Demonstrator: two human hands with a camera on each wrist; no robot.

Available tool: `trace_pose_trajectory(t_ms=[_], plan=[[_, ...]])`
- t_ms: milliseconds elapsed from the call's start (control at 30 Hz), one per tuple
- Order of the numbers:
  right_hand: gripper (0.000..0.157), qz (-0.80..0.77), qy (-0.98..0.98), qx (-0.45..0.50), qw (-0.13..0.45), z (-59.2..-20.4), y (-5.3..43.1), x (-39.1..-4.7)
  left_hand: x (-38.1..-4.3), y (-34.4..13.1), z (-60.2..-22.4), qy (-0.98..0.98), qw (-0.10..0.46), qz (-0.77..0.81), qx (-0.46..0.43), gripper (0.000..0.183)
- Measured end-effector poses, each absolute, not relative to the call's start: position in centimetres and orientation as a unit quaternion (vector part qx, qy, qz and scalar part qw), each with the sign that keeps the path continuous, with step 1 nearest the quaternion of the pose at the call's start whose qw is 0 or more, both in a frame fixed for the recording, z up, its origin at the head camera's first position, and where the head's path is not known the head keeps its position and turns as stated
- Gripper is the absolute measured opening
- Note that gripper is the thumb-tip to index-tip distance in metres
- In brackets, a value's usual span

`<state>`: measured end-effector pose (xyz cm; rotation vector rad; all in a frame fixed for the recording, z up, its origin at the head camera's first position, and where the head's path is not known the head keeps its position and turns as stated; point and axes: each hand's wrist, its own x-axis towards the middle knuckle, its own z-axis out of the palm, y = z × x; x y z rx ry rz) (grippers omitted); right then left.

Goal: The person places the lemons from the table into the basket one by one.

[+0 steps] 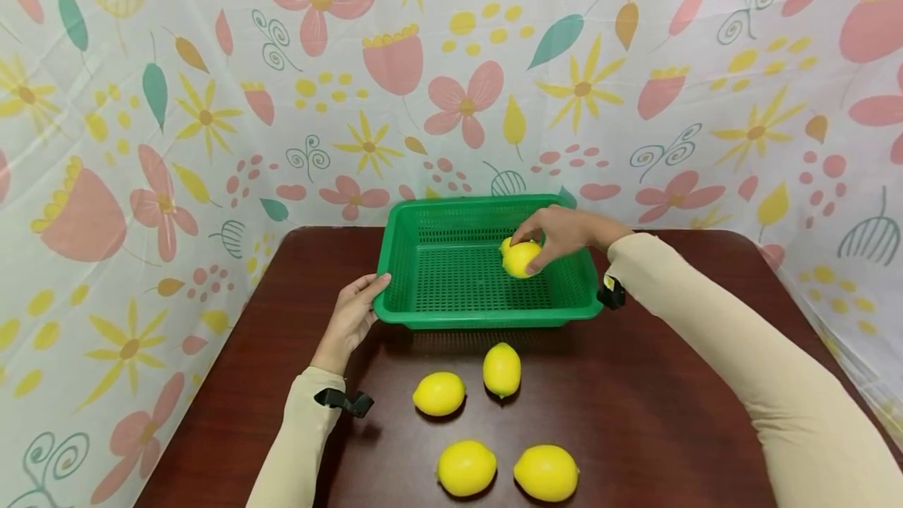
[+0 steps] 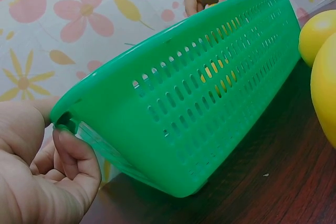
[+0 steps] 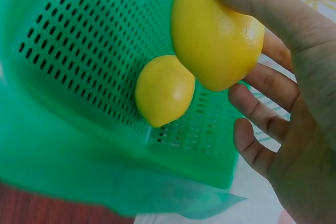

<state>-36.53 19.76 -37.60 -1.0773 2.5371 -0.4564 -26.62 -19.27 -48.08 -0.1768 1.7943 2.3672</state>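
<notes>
A green plastic basket [image 1: 466, 315] with slotted sides stands toward the back of the table. My left hand [image 1: 349, 316] pinches its left rim between thumb and fingers, seen close in the left wrist view beside the basket wall [image 2: 121, 114]. Over the basket's right half, my right hand [image 1: 564, 232] holds a lemon [image 1: 520, 260] between thumb and fingertips. In the right wrist view that held lemon [image 3: 215, 35] is above a second lemon [image 3: 164, 90] lying inside the basket. From the head, the second lemon [image 1: 505, 245] is mostly hidden behind the held one.
In front of the basket, several lemons lie on the dark wooden table [image 1: 670, 398]: one at the left [image 1: 440, 393], one near the basket [image 1: 502, 371], others closer to me, such as a lemon [image 1: 546, 473]. A flower-printed cloth [image 1: 458, 61] hangs behind and at both sides.
</notes>
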Motion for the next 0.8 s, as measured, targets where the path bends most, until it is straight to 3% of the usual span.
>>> trace_pose_trajectory(t_ms=[333,600,800], plan=[[0.056,-0.143,0.891,-0.384,0.197,-40.0,19.2,-38.0,-26.8,-19.1,-48.2,0.598,0.084,0.794,-0.063,0.029],[0.039,-0.113,0.902,-0.356,0.216,-40.0,18.3,-38.2,-26.7,-19.2,-48.2,0.595,0.082,0.797,-0.060,0.027],[0.047,-0.101,0.906,-0.354,0.210,-39.4,18.2,-38.2,-26.9,-19.4,-48.2,0.597,0.078,0.796,-0.060,0.029]])
